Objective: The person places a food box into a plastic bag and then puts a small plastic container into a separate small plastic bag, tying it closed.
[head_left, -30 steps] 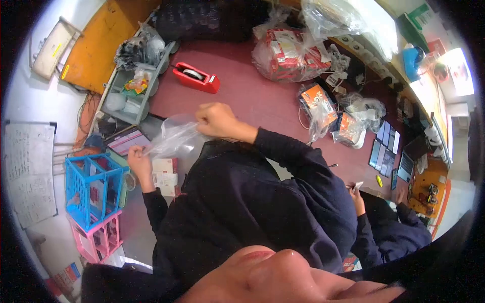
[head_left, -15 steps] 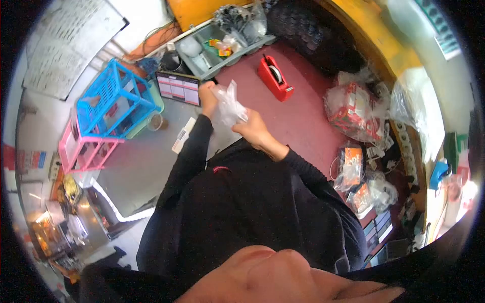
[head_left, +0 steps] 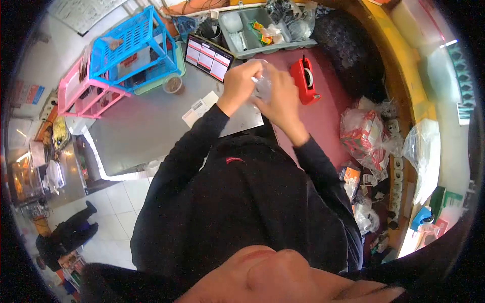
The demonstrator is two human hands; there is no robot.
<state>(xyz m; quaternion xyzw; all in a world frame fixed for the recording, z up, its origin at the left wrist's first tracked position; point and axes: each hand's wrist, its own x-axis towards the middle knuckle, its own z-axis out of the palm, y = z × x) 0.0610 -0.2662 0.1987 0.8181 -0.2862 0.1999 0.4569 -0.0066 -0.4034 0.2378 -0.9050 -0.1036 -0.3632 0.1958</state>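
Observation:
A crumpled clear plastic bag [head_left: 262,89] is held up between my two hands, over the front of the counter. My left hand [head_left: 238,85] is closed on its left side, fingers curled at the top. On the other side my right hand [head_left: 283,101] grips the plastic, its fingers slightly blurred. Part of the bag is hidden behind the fingers. Just right of my right hand stands a red tape dispenser [head_left: 303,81]. A tablet [head_left: 208,57] with a lit screen leans behind my left hand. White paper slips [head_left: 200,108] lie beside my left wrist.
A grey divided tray [head_left: 262,49] with small packets sits at the back. Blue [head_left: 132,50] and pink [head_left: 76,96] baskets stand at left, near a cup [head_left: 173,85]. Plastic-wrapped red packs [head_left: 362,129] are at right. Another person [head_left: 65,235] is at lower left.
Both hands have drawn closer together, and the bag is now bunched smaller between them. My view has shifted, so the counter things appear farther right and higher.

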